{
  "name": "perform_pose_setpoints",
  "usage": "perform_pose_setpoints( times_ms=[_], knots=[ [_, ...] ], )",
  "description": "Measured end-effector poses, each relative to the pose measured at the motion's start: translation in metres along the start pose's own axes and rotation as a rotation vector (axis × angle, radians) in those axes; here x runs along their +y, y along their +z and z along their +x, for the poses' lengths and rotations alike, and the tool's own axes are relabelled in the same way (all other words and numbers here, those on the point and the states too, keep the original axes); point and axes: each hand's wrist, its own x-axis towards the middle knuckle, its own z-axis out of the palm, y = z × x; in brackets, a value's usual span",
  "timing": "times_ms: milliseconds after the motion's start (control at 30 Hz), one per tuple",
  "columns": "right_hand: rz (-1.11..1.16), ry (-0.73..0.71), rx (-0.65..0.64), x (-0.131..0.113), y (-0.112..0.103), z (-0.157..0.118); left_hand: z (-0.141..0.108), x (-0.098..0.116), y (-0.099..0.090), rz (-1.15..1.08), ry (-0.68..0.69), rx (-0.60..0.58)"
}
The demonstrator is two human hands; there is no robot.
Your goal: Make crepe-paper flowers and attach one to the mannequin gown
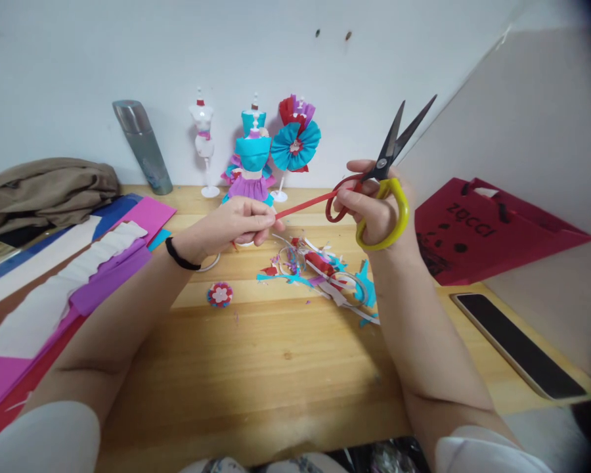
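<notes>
A pale wall (236, 52) with two dark spots (348, 35) backs a wooden table (276, 381).

Soft, fairly bright light, probably from overhead, spreads evenly over the pale wall (384, 66) at twelve o'clock. A soft-edged shadow lies on the wooden table (246, 368) at five o'clock, beside the right forearm (414, 328). The metal bottle cap (129, 117) at ten o'clock catches a small shine. Wide-angle distortion stretches the phone (517, 345) near four o'clock; black vignetting swallows the two o'clock corner.
</notes>
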Motion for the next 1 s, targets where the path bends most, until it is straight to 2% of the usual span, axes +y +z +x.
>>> perform_pose_setpoints(
  times_ms=[67,133,300,433,567,800,1000],
  knots=[
    [-0.009,-0.006,-0.007,0.003,-0.002,0.001,0.001,-0.002,-0.001,-0.131,-0.020,-0.098],
    [-0.012,-0.004,-0.009,0.003,-0.003,0.002,0.001,-0.005,-0.002,-0.201,-0.035,-0.122],
    [0.020,-0.014,0.015,-0.002,-0.001,0.002,0.004,-0.014,-0.003,-0.221,-0.058,-0.163],
    [0.029,-0.025,0.019,-0.006,-0.001,0.001,0.006,-0.013,-0.003,-0.199,-0.113,-0.202],
    [-0.004,-0.040,0.005,-0.005,-0.005,0.002,0.006,-0.012,-0.004,-0.197,-0.153,-0.201],
    [0.047,-0.013,0.040,-0.011,-0.004,0.003,0.007,-0.025,-0.006,-0.327,-0.161,-0.237],
    [0.009,-0.023,0.047,-0.013,-0.010,0.004,0.007,-0.017,-0.005,-0.199,-0.240,-0.155]
  ],
)
